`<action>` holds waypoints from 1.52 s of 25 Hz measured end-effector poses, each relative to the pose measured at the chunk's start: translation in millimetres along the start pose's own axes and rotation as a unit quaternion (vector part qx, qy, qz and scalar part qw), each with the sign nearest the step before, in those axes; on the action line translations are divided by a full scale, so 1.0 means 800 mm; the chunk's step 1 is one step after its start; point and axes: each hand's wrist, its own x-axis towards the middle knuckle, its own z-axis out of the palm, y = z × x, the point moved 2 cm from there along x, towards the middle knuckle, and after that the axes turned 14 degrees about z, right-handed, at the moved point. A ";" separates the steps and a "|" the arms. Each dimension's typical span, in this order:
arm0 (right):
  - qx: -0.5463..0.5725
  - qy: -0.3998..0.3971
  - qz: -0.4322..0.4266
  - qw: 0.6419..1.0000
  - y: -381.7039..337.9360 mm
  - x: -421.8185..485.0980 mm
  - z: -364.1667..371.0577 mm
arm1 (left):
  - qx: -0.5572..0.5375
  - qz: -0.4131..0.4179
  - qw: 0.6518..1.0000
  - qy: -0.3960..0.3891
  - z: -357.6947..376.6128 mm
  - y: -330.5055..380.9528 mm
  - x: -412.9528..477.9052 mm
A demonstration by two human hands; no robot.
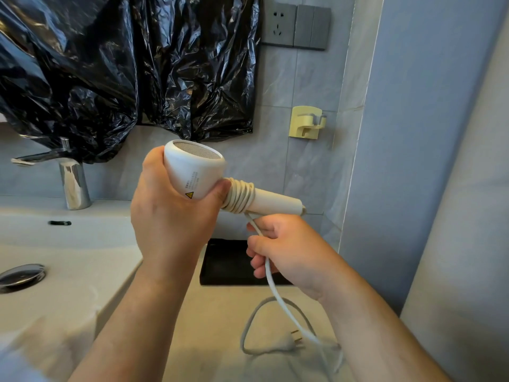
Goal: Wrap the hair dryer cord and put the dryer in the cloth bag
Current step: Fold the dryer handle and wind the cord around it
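My left hand (170, 216) grips the round head of a white hair dryer (198, 175), held in the air above the counter with its handle pointing right. Several turns of the white cord (275, 293) are coiled round the handle next to the head. My right hand (289, 249) holds the cord just below the handle, fingers curled round it. The loose cord runs down to the counter, loops, and ends in a plug (292, 340) lying flat there. No cloth bag is in view.
A white sink (68, 244) with a chrome faucet (73, 183) and drain lies at the left. A black tray (225, 260) sits on the beige counter (209, 326) under my hands. Black plastic sheeting (124, 64), a wall socket (278, 24) and a yellow wall holder (307, 122) are behind.
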 end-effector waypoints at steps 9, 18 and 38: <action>-0.324 0.159 -0.207 0.909 0.010 0.009 -0.024 | 0.082 0.034 0.987 -0.132 0.000 -0.004 0.008; -0.372 0.218 -0.204 0.879 0.006 0.007 -0.046 | 0.048 -0.008 0.975 -0.216 -0.009 0.006 0.019; 0.142 -0.059 -0.254 0.955 -0.022 -0.022 -0.049 | -0.388 -0.344 0.820 -0.241 0.009 0.003 0.014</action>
